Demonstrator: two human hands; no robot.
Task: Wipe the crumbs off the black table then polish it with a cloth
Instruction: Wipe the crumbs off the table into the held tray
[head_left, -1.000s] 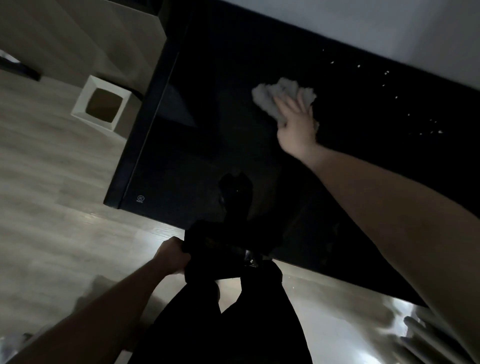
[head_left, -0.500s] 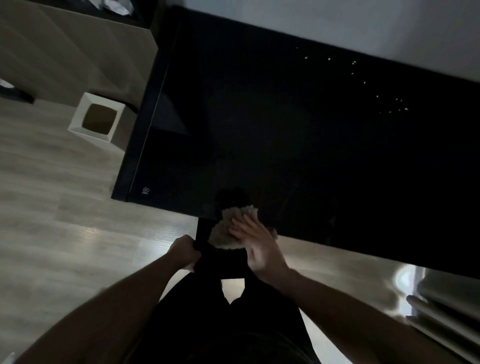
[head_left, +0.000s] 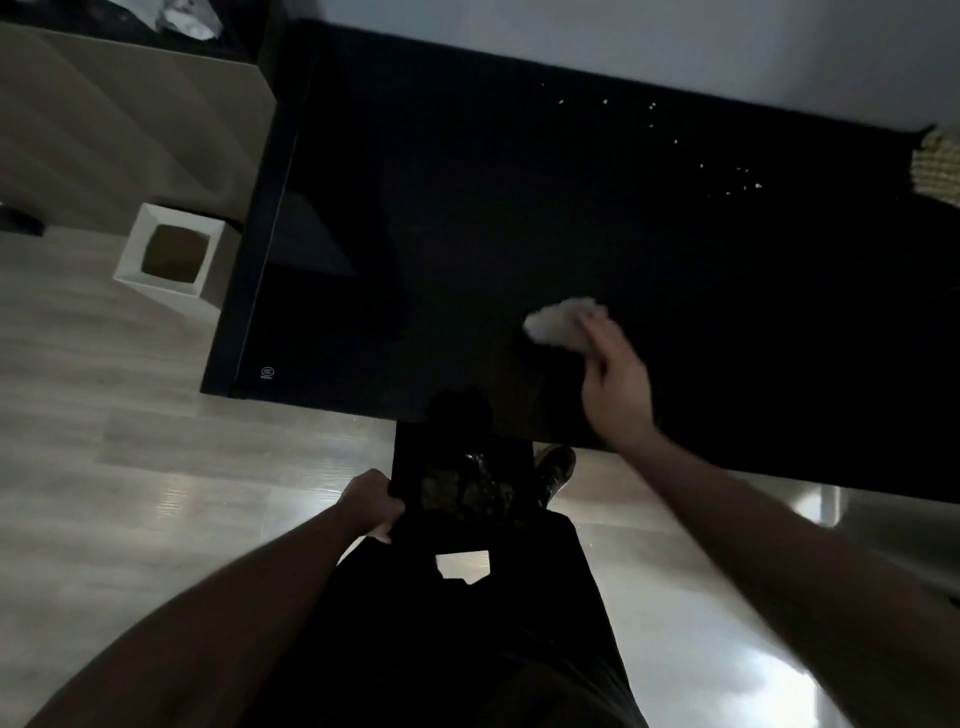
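Blurring hides how the right hand (head_left: 613, 382) grips the cloth (head_left: 558, 325).

Dim room: pale wood floor (head_left: 104, 415) with glare patches, white wall (head_left: 675, 41), beige cabinet (head_left: 130, 119), white square bin (head_left: 171, 252).

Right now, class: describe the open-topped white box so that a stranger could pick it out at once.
Start at the black table and go to its left edge. On the pale wooden floor just beyond stands the white box, square, open at the top, brown inside. Nothing else on that floor is white and box-shaped.
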